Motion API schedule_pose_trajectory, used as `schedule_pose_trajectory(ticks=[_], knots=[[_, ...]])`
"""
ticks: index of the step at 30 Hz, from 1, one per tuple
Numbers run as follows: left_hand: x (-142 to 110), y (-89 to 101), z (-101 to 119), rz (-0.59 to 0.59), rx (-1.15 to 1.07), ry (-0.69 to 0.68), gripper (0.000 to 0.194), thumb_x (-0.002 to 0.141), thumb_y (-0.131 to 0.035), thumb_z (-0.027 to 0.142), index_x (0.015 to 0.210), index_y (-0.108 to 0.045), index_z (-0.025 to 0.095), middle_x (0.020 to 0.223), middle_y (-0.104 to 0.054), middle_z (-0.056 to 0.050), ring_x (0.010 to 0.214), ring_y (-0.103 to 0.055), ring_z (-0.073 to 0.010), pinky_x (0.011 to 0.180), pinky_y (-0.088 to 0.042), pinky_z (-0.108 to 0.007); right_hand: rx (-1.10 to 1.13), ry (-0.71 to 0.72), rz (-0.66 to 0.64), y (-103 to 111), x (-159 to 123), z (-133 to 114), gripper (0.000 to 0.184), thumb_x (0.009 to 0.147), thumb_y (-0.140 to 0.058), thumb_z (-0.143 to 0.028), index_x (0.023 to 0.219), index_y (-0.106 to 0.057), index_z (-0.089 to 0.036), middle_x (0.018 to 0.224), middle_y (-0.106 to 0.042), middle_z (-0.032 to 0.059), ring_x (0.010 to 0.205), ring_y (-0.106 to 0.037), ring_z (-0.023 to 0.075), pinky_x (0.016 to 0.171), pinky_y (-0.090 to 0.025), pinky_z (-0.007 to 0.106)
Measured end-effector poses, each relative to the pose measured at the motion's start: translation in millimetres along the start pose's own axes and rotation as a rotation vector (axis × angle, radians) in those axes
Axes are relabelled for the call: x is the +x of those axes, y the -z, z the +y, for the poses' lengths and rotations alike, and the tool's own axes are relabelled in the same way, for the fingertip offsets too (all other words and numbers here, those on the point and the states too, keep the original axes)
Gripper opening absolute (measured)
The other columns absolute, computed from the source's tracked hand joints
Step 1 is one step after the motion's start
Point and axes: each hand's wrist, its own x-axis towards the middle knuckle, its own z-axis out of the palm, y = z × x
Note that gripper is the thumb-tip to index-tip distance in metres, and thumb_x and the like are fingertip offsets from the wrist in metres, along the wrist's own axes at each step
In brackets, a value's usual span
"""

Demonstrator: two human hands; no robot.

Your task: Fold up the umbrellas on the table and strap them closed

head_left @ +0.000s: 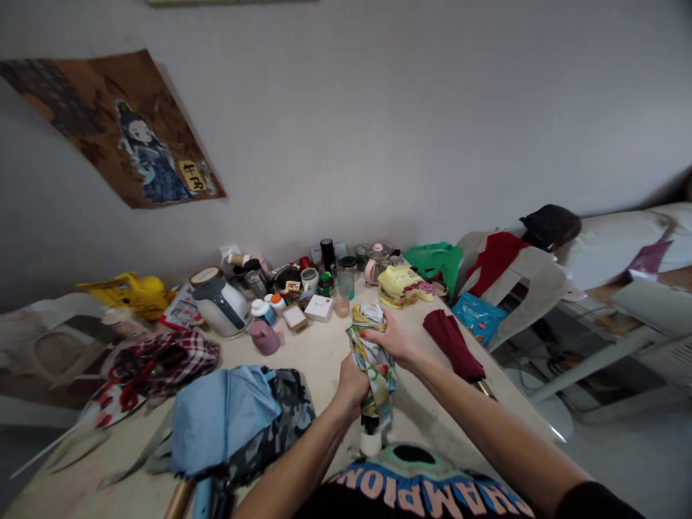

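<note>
A folding umbrella (373, 360) with patterned yellow, green and white fabric stands between my hands, its white handle (370, 443) pointing toward my body. My left hand (354, 382) is closed around the lower part of the fabric. Higher up, my right hand (392, 337) grips the fabric from the right side. To the right lies a folded dark red umbrella (453, 344). On the left, a folded light blue umbrella (224, 418) rests against a grey camouflage-patterned one (289, 411), their handles toward the near edge.
Toward the wall stand an electric kettle (220, 306), a pink cup (264, 337), a white box (318, 308), a glass (341, 299) and a yellow plastic package (401, 285). Plaid fabric (192, 357) lies at the left. A white chair (533, 277) stands beyond the table's right edge.
</note>
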Motion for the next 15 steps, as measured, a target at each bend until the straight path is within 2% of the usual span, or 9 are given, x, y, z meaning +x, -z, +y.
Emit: schedule_pose_trajectory(ticks=[3,6,9,12,15], knots=[[-2,4.7,4,-0.014,-0.052,-0.010,0.036,0.054,-0.078,0.023,0.085,-0.061,0.015,0.077,-0.070,-0.003,0.060,-0.058,-0.0135,0.054,-0.045,-0.023,0.065,-0.040,-0.040,0,-4,-5,0.070,0.061,-0.077,-0.029,0.124,-0.049,-0.021,0.114,-0.066,0.0078,0.102,-0.063,0.0249,0.090,-0.051,0.040],[-2,10.0,1,0.025,-0.096,-0.035,0.037,0.056,-0.078,0.023,0.088,-0.061,0.015,0.082,-0.071,-0.004,0.064,-0.061,-0.0148,0.057,-0.047,-0.023,0.140,-0.064,-0.080,2,-17,-5,0.066,0.060,-0.077,-0.027,0.121,-0.052,-0.023,0.111,-0.068,0.0059,0.098,-0.065,0.0243,0.084,-0.053,0.038],[-1,14.0,-4,0.059,-0.139,-0.051,0.044,0.055,-0.079,0.023,0.095,-0.061,0.015,0.085,-0.071,-0.005,0.069,-0.064,-0.0166,0.063,-0.049,-0.025,0.110,-0.082,-0.082,4,-31,1,0.045,0.058,-0.076,-0.024,0.100,-0.063,-0.020,0.093,-0.072,0.0023,0.083,-0.066,0.0211,0.072,-0.054,0.031],[-1,14.9,-9,0.050,-0.176,-0.066,0.047,0.057,-0.078,0.023,0.099,-0.060,0.015,0.089,-0.071,-0.006,0.069,-0.064,-0.0161,0.065,-0.050,-0.026,0.141,-0.144,0.014,7,-35,12,0.025,0.056,-0.074,-0.028,0.076,-0.065,-0.018,0.071,-0.068,0.0007,0.060,-0.060,0.0161,0.057,-0.050,0.027],[-2,14.2,-13,0.023,-0.181,-0.086,0.046,0.057,-0.076,0.020,0.100,-0.059,0.017,0.091,-0.070,-0.004,0.069,-0.063,-0.0152,0.066,-0.050,-0.026,0.215,-0.189,0.170,16,-29,22,0.027,0.055,-0.072,-0.037,0.071,-0.061,-0.018,0.061,-0.063,0.0001,0.050,-0.055,0.0137,0.049,-0.047,0.027]])
